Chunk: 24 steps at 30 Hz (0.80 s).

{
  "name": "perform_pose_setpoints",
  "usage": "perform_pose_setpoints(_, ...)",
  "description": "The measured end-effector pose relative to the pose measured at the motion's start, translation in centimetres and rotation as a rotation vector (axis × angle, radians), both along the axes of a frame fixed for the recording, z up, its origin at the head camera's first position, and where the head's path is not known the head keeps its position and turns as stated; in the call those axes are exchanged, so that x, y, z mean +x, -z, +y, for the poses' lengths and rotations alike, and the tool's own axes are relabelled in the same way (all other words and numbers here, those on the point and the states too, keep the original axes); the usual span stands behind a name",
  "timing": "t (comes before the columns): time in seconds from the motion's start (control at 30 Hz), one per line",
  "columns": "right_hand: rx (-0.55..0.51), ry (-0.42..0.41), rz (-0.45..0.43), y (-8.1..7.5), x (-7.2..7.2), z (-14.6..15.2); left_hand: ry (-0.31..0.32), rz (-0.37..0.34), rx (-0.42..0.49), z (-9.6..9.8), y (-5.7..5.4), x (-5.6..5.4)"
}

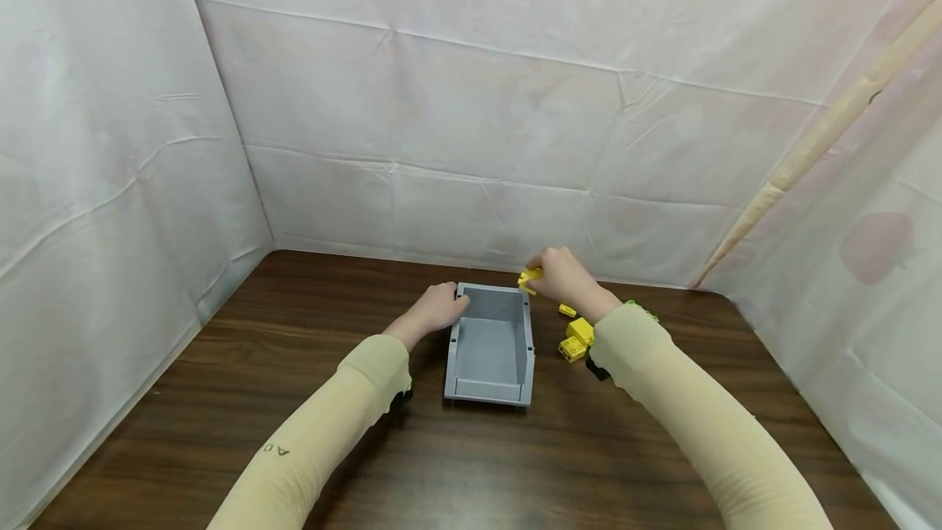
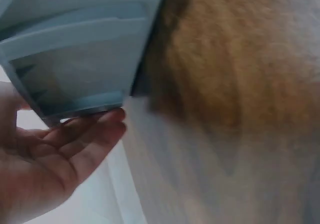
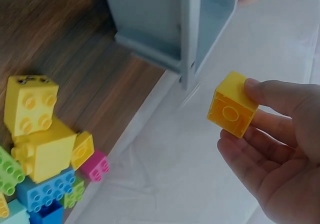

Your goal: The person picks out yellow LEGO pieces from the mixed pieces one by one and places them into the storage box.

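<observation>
A grey plastic storage bin (image 1: 488,389) stands on the table, its inside bare in the head view. At its far left corner my left hand (image 1: 436,307) grips the wall, thumb over the rim and fingers along the outside. The left wrist view shows those fingers (image 2: 100,139) against the bin's side (image 2: 75,81). My right hand (image 1: 562,272) pinches a yellow toy building block (image 3: 234,101) between thumb and fingers, its hollow underside facing the right wrist camera. This block is up near the bin's far right corner.
Right of the bin lie several yellow blocks (image 1: 571,348), partly behind my right sleeve (image 1: 640,350). The right wrist view adds blue blocks (image 3: 46,189), green blocks (image 3: 9,171) and a pink block (image 3: 95,166) beside them. A white curtain (image 1: 441,219) hangs behind the table (image 1: 309,293).
</observation>
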State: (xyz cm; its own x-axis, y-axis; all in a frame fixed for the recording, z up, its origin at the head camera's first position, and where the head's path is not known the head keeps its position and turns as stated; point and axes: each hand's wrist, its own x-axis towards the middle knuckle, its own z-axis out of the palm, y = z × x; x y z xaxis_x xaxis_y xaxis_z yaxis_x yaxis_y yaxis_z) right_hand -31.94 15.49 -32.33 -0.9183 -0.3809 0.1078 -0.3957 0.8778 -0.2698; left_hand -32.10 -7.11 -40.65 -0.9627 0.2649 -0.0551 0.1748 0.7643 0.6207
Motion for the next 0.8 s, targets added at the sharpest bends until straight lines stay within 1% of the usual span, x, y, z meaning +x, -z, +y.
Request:
perform_pose_setpoints(0.13,-0.013,-0.034,0.010,0.0,0.1,-1.1,-0.007,0.030,0.035,-0.1,0.8,-0.1)
perform_pose_setpoints(0.27,-0.023,-0.066,0.002,0.1,0.2,-2.3,-0.030,0.043,0.070,0.0,1.2,0.0)
perform_pose_setpoints(0.4,-0.007,-0.096,0.011,0.3,0.4,-3.5,-0.062,0.045,0.069,0.3,1.4,0.0)
perform_pose_setpoints(0.5,0.014,-0.121,0.023,0.7,0.4,-4.4,-0.079,0.028,0.066,0.5,1.4,0.0)
perform_pose_setpoints(0.57,0.022,-0.135,0.014,1.0,0.4,-5.0,-0.079,0.016,0.066,0.6,1.4,0.1)
perform_pose_setpoints(0.67,0.008,-0.160,-0.020,1.5,0.4,-5.6,-0.075,0.006,0.064,0.7,1.3,0.1)
perform_pose_setpoints(0.8,0.002,-0.183,-0.040,2.5,0.2,-6.2,-0.060,0.030,0.051,0.7,1.3,0.2)
